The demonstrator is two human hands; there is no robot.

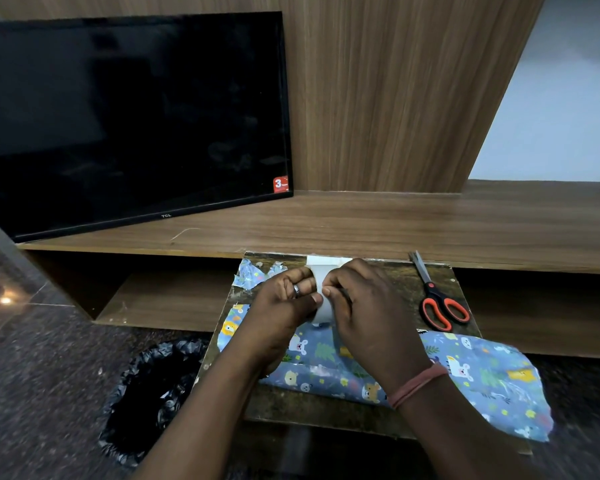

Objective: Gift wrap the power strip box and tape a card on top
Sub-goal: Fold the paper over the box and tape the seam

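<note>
Both grips on tape roll (321,306): left hand (284,306) steadies it, right hand (354,306) probably picking the end, above wrapped box (326,372).

A single head-worn camera looks forward and steeply down from above the person's forearms, close over a small dark work board (326,407) where both hands meet near the picture's centre. Its wide lens bends the edges, so the wooden shelf unit (395,220) and television (129,116) beyond seem to lean. The lower corners blur, probably from motion.
</note>
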